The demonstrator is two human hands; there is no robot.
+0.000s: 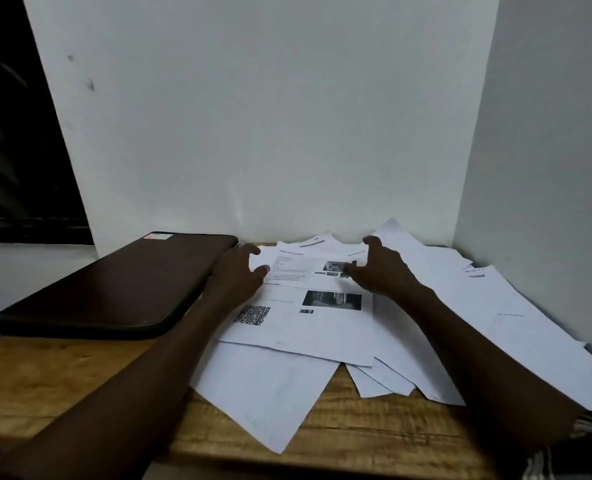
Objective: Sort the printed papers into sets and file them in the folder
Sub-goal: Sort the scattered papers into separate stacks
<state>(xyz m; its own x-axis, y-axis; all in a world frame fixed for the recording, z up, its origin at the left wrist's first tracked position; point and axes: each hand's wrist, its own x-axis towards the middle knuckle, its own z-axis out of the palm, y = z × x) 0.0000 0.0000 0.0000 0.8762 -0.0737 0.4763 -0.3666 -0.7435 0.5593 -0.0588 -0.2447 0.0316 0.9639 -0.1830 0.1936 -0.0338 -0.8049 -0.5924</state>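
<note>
Several white printed papers lie scattered and overlapping on the wooden table (62, 375). The top sheet (305, 320) shows a QR code, text and dark photos. My left hand (239, 275) rests on this sheet's far left edge, fingers spread and loosely curved. My right hand (381, 268) rests on its far right part, thumb toward the photos, fingers reaching over the far edge. Whether either hand pinches the paper is unclear. A dark brown closed folder (114, 289) lies flat to the left of the papers, beside my left hand.
White walls stand right behind the table and along its right side, forming a corner. More loose sheets (512, 323) spread toward the right wall. A dark window opening is at the far left. Bare wood shows in front of the folder.
</note>
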